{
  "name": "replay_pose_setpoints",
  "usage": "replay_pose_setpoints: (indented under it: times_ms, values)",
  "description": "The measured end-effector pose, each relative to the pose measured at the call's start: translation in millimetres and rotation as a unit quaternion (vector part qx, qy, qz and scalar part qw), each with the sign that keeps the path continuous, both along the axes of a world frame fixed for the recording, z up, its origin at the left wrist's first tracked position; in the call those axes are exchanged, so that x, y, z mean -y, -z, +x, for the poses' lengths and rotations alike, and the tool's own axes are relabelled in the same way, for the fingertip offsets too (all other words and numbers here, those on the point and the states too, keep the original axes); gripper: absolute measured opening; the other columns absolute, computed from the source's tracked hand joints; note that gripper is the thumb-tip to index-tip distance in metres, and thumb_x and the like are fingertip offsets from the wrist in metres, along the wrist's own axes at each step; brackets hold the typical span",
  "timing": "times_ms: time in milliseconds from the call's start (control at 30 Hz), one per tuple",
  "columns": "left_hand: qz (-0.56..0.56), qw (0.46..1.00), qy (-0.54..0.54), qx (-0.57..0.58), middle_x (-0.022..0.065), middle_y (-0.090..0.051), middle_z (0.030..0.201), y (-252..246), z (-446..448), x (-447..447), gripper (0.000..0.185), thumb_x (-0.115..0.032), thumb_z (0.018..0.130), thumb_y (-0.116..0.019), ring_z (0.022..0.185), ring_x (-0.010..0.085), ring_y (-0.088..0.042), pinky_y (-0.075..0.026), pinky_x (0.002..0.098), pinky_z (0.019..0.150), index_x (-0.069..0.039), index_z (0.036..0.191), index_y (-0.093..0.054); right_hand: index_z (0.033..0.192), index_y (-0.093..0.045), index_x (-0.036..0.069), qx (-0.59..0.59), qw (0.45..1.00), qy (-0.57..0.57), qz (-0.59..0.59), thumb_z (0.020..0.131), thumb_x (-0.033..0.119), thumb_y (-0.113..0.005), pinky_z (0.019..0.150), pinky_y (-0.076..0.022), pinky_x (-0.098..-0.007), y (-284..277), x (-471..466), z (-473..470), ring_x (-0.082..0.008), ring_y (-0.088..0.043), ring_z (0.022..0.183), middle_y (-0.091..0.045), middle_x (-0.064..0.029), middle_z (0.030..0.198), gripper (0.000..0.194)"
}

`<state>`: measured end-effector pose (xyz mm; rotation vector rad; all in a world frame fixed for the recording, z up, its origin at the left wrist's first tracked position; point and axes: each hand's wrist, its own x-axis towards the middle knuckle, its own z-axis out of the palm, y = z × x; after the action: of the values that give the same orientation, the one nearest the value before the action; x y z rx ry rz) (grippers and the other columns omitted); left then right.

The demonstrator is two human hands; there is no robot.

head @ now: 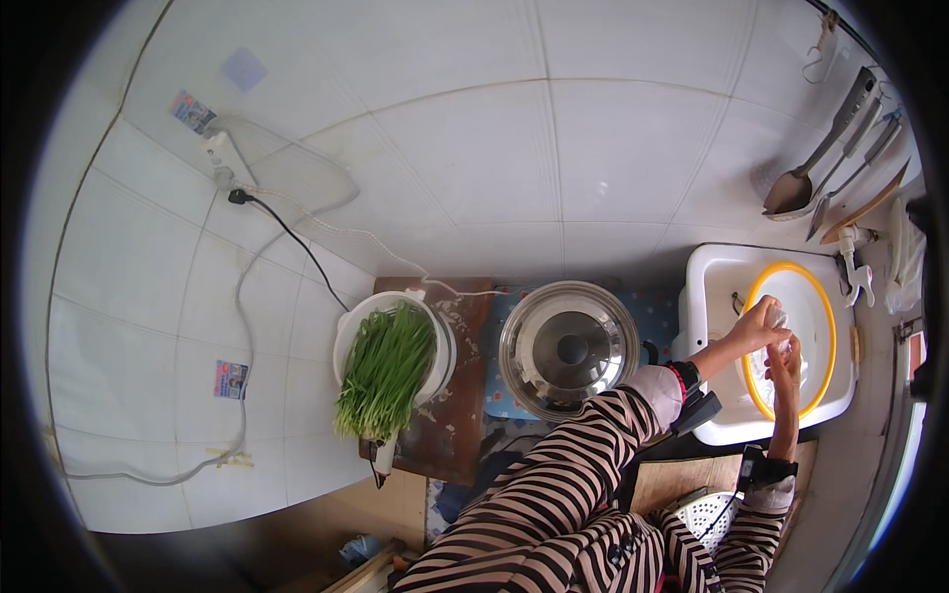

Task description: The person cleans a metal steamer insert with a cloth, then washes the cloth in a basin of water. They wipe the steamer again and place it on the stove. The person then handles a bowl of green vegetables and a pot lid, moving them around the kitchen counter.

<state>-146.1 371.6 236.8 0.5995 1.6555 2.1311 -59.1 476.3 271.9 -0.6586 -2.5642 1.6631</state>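
At the right, both hands are over a white basin with a yellow rim (830, 326), which stands in a white ceramic sink (700, 296). My left hand (762, 326) grips the upper end of a crumpled, clear plastic bag (778, 320). Just below it, touching the same plastic, is my right hand (784, 365) with bent fingers. More clear plastic or water shows in the basin under the hands; which one cannot be told. Left of the sink is a pot with a shiny metal lid (572, 350). Long green leafy stalks (389, 367) lie across a white round pot farther left.
A white tap (856, 278) juts over the sink's right side. Ladles and spatulas (793, 189) hang on the wall above. A power strip (228, 157) with cords is on the left wall. A wooden board (675, 478) and a white perforated basket (704, 515) are near my body.
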Motion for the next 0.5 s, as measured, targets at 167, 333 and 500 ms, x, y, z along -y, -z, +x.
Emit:
replay_pose_setpoints:
  times_ms: [167, 333, 500]
  values:
    - [0.175, 0.952, 0.049, 0.247, 0.0104, -0.053, 0.104, -25.6, -3.6, 30.7, 0.06, -0.016, 0.078, -0.068, 0.093, 0.0194, -0.056, -0.048, 0.031, 0.078, -0.007, 0.126, -0.033, 0.135, -0.036, 0.012, -0.111, 0.948, 0.029, -0.296, 0.091, 0.042, -0.048, 0.061, -0.0397, -0.0208, -27.7, 22.6, 14.0, -0.0085, -0.054, 0.08, -0.057, -0.0036, 0.098, 0.055]
    - [0.126, 0.975, 0.031, 0.182, 0.0113, -0.049, 0.112, -33.8, 17.6, 40.9, 0.062, -0.016, 0.077, -0.068, 0.101, 0.02, -0.052, -0.043, 0.0309, 0.088, -0.005, 0.127, -0.034, 0.134, -0.038, 0.007, -0.079, 0.992, -0.032, -0.096, 0.089, 0.034, -0.055, 0.06, -0.0479, -0.0223, -23.0, 34.5, 19.5, -0.011, -0.057, 0.078, -0.056, -0.008, 0.102, 0.055]
    - [0.068, 0.997, -0.041, 0.022, 0.0142, -0.045, 0.119, -11.9, 51.1, 35.9, 0.064, -0.012, 0.077, -0.067, 0.109, 0.0222, -0.047, -0.04, 0.0309, 0.092, -0.006, 0.132, -0.035, 0.118, -0.051, -0.002, -0.133, 0.989, -0.065, -0.001, 0.093, 0.023, -0.049, 0.054, -0.0472, -0.0228, -12.6, 29.8, 44.5, -0.0094, -0.056, 0.068, -0.06, -0.0066, 0.084, 0.036]
